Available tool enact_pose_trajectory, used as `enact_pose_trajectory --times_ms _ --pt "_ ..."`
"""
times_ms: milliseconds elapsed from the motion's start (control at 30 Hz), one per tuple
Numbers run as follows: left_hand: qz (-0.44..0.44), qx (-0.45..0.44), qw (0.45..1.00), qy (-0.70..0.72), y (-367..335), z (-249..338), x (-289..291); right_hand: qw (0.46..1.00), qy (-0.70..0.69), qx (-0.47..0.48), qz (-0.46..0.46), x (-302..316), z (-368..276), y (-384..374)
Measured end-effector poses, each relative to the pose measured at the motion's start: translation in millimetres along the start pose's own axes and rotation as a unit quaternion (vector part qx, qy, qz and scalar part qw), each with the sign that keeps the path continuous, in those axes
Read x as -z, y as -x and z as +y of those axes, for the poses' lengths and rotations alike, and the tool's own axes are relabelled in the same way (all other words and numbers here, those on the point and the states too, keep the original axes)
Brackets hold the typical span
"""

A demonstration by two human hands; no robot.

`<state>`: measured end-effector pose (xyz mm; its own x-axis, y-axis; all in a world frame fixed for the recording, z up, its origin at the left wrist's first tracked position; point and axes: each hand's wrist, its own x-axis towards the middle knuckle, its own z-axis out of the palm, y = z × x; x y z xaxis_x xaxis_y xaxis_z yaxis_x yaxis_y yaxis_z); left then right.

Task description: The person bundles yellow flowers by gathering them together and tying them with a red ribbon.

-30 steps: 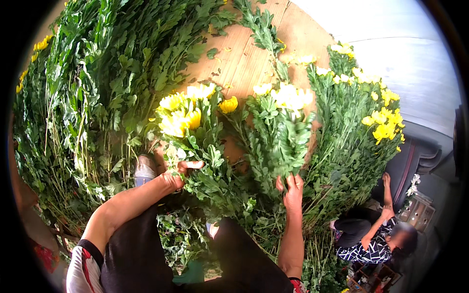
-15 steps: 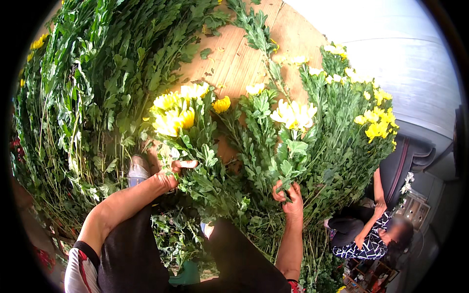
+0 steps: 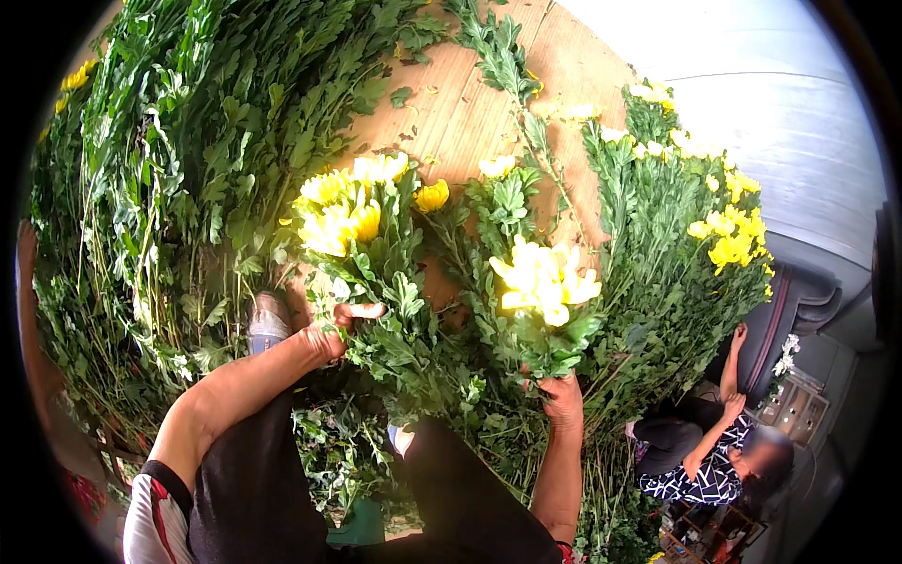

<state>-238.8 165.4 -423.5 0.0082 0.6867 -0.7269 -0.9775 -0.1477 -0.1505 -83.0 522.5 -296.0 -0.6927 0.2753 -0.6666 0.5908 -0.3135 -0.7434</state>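
Note:
My left hand [image 3: 340, 331] is closed around the stems of a bunch of yellow chrysanthemums [image 3: 340, 218], just under its leafy upper part. The thumb lies across the leaves. To the right, my right hand [image 3: 562, 397] grips leafy stems topped by a pale yellow chrysanthemum cluster [image 3: 545, 280], tilted toward me. Leaves hide part of its fingers. Between the two hands, more leafy stems lie with a small yellow bloom [image 3: 431, 196] near the left bunch.
A large heap of green stems [image 3: 207, 122] covers the left side. More chrysanthemums [image 3: 728, 235] lie along the right on the wooden board [image 3: 442, 103]. A person [image 3: 700, 461] in a patterned top sits at far right; another person's arm [image 3: 38, 320] shows at the left rim.
The blooms in my right hand have dropped toward me and a little left, tipping their faces up. My left hand stays nearly still. Another person's arm has appeared at the left rim.

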Motion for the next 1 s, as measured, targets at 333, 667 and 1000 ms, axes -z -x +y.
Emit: enact_pose_trajectory --times_ms 333,667,1000 --pt "0.000 -0.025 1.000 0.019 0 -5 -2 0.870 0.398 0.162 0.243 22 -69 -51" --pt "0.028 -0.063 0.998 -0.012 -8 -11 15 0.747 0.601 0.270 0.088 -60 34 -98" --pt "0.088 -0.213 0.973 -0.001 -29 -18 -11 0.794 0.500 0.335 0.086 -103 -33 -23"
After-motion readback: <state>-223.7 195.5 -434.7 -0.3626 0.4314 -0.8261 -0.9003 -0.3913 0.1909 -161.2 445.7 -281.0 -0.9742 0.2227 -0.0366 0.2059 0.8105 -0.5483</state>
